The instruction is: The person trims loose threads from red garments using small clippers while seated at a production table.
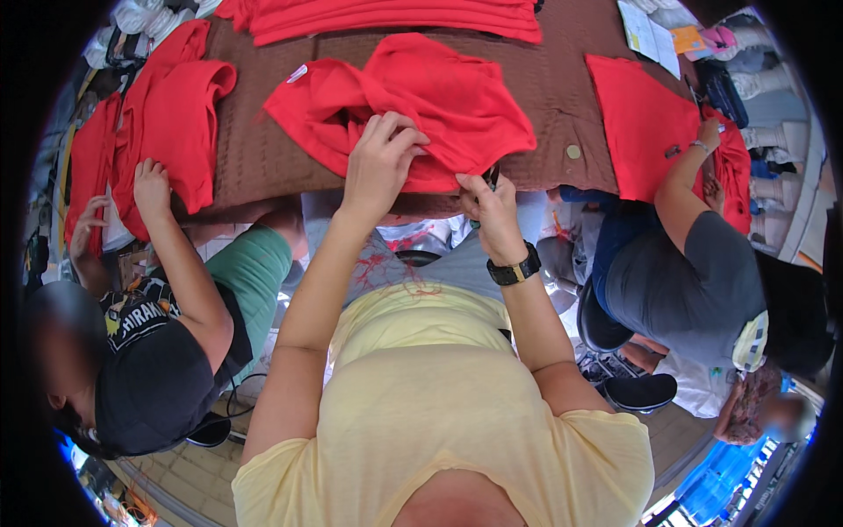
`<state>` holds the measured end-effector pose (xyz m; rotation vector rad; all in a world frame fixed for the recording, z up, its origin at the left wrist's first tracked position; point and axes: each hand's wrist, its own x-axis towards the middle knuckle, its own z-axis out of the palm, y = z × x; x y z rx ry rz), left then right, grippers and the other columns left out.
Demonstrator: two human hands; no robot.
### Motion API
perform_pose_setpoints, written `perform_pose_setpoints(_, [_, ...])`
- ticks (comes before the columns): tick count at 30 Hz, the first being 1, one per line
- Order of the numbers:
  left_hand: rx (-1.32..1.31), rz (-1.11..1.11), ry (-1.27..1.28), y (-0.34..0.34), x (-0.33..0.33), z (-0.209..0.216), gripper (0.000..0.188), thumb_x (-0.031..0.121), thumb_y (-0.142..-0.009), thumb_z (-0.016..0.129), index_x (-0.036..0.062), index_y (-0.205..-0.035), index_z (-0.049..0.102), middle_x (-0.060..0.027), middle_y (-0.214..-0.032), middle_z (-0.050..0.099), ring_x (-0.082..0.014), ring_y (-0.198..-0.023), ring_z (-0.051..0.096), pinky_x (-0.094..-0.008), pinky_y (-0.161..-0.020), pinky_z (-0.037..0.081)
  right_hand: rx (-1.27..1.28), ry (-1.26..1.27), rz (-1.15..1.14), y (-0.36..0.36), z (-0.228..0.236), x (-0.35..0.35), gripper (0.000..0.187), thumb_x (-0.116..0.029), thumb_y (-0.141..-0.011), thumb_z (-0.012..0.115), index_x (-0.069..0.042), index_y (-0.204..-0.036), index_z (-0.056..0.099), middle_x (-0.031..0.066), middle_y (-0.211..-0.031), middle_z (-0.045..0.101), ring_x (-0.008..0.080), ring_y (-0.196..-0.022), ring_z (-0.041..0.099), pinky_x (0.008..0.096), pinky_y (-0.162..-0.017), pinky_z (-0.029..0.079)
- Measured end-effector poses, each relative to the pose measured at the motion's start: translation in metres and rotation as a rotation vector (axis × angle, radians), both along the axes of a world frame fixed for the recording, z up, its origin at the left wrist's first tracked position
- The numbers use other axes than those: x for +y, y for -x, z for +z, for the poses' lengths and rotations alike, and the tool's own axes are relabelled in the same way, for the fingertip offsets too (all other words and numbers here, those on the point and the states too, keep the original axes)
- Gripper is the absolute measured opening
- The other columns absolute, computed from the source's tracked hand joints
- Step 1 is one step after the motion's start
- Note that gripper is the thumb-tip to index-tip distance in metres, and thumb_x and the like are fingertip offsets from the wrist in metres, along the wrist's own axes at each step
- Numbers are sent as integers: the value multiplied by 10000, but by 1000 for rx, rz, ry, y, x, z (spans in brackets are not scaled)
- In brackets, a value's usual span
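A brown, quilted-looking cloth covers the worktop [558, 79], where 2 co-workers sit, 1 on each side of the person wearing a yellow short-sleeved shirt [421, 386]. A crumpled, bright red fabric garment [457, 101] lies at the middle of the near edge, in front of the person, with a small white label [297, 74] at its upper left corner.

The left hand [382, 158] rests on the garment with its fingers bent, pinching a fold of the red cloth near the middle. The right hand [496, 215], below a dark wristwatch [514, 265], is closed around a small dark object [494, 175], mostly hidden, whose kind I cannot tell; its fingertips touch the garment's near edge.

Beyond the garment, a long stack of folded red cloth [386, 19] lies across the worktop. More red garments lie to the left [180, 114] and right [645, 123], under the co-workers' hands. A white printed sheet [650, 37] lies at the far right. A small, pale round disc [573, 151] shows on the brown cloth. Loose red threads [386, 268] are scattered over the person's grey trousers [479, 256].
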<state>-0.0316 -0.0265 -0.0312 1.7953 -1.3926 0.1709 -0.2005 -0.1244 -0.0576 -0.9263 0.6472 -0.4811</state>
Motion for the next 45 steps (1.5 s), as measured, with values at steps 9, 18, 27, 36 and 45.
perform_pose_setpoints(9, [-7, -18, 129, 7, 22, 0, 128, -54, -815, 685, 18, -913, 646, -103, -951, 668, -302, -890, 625, -393, -767, 503, -119, -175, 54, -4, 12, -1, 209, -191, -999, 617, -162, -814, 526, -81, -632, 438, 26, -476, 329, 223, -473, 241])
perform_pose_setpoints(18, [-124, -7, 234, 13, 27, -9, 276, -56, -708, 731, 57, -957, 697, -74, -955, 664, -285, -879, 607, -396, -733, 506, -171, -181, 82, -8, 19, 4, 251, -224, -1026, 593, -152, -807, 494, -75, -605, 410, 32, -464, 321, 226, -449, 226])
perform_pose_setpoints(27, [208, 80, 165, 39, 41, 0, 105, -62, -811, 705, 6, -884, 673, -101, -950, 656, -248, -909, 630, -307, -800, 499, -49, -81, 81, -4, 13, -3, 317, -298, -1020, 603, -92, -794, 519, -13, -583, 453, 86, -475, 381, 271, -455, 287])
perform_pose_setpoints(36, [898, -41, 286, 55, 59, -16, 60, -26, -954, 630, -22, -1009, 607, -102, -1073, 633, -130, -961, 599, -252, -878, 473, 337, 334, 511, 18, 81, 10, 535, -448, -1051, 445, -4, -783, 576, 22, -625, 441, 114, -606, 433, 290, -577, 376])
perform_pose_setpoints(45, [920, 21, 265, 56, 63, -9, 67, 18, -974, 627, -17, -1015, 586, -132, -1084, 664, -136, -946, 641, -269, -843, 517, 420, 721, 705, 29, 119, 9, 495, -348, -1045, 441, 70, -809, 563, 213, -718, 598, 369, -666, 574, 432, -658, 440])
